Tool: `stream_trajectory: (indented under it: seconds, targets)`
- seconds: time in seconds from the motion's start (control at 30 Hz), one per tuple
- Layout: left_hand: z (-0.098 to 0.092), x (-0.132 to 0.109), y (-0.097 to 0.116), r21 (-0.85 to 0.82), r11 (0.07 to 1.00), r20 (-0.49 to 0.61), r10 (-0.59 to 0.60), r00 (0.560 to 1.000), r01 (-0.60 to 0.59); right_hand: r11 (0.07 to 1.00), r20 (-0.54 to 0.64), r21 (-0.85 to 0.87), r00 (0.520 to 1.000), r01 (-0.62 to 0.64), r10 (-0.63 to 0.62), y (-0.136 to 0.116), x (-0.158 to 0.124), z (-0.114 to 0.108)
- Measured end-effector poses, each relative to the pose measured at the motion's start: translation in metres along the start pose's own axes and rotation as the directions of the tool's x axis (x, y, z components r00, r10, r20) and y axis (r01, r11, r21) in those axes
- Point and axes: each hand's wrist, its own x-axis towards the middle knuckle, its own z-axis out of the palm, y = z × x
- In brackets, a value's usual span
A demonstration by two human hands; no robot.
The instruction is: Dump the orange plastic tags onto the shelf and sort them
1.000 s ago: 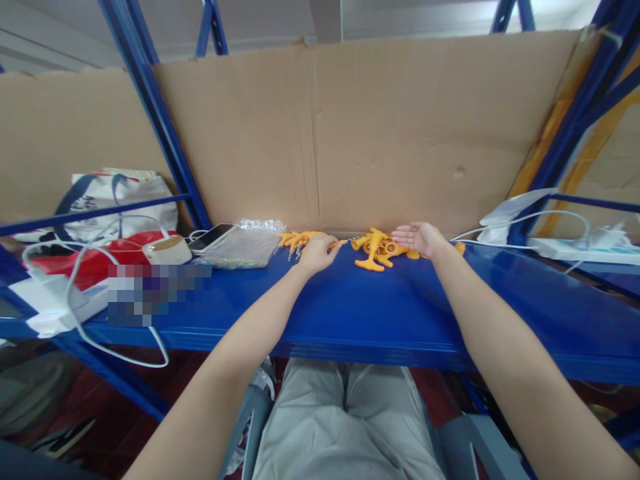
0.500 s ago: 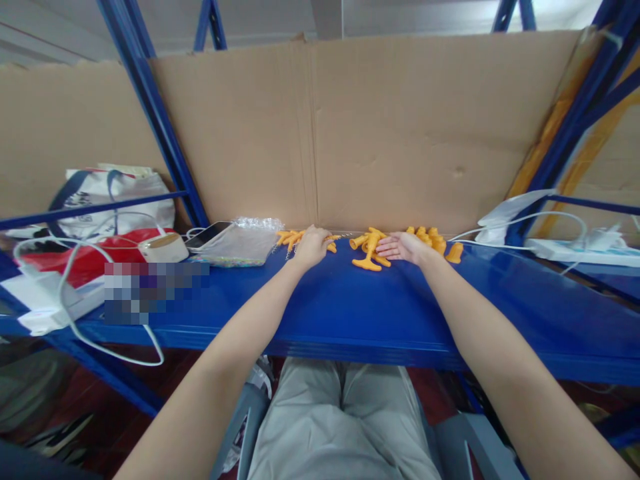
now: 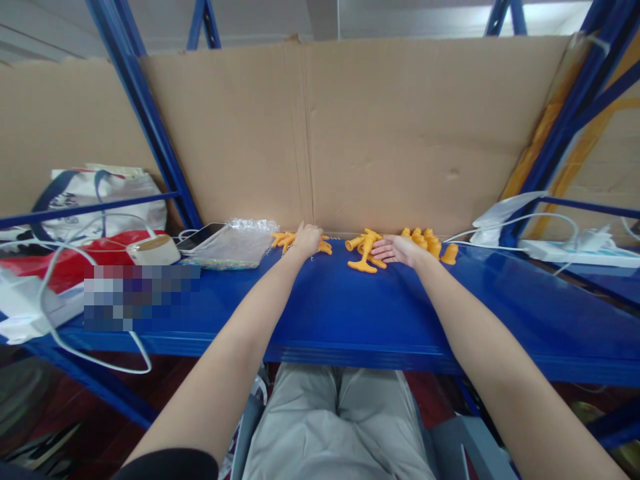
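My left hand [image 3: 307, 240] is at the back of the blue shelf with its fingers curled down among small orange plastic pieces [image 3: 284, 240]. Thin metal chains hang about those pieces. Whatever the fingers hold is hidden behind the hand. My right hand [image 3: 397, 251] rests palm up and open, its outstretched fingers against a small heap of orange plastic parts. On that heap lies a T-shaped orange piece [image 3: 367, 251]. Several orange cup-like parts [image 3: 427, 239] stand behind and to the right of the right hand, with a single one [image 3: 449, 254] at their right end.
A clear plastic pouch [image 3: 233, 247] and a dark phone [image 3: 203, 236] lie left of the left hand. Further left are a white charger [image 3: 154, 251], cables and a red bag [image 3: 107, 250]. A cardboard sheet [image 3: 380, 133] walls off the back. A power strip [image 3: 585, 252] sits right.
The camera view has shifted slightly. My left hand has turned a little and stays at the pieces with chains. My right hand has barely moved.
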Motion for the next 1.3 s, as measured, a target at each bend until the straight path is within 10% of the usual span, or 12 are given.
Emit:
stream_trajectory:
  seconds: [0.53,0.8,1.3]
  targets:
    - [-0.004,0.002,0.004,-0.079,0.935,0.042,0.350,0.936,-0.346,1.000,0.020,-0.022,1.000,0.015,-0.015,0.004,0.006,-0.002]
    - [0.014,-0.002,0.004,-0.163,0.966,0.234,0.235,0.943,-0.201,0.999,-0.003,-0.033,1.000,0.008,-0.009,0.003,0.005,-0.001]
    - [0.041,0.007,0.010,-0.087,0.996,0.218,0.018,0.976,0.001,0.999,-0.002,-0.034,1.000,0.022,-0.022,0.003,0.003,-0.002]
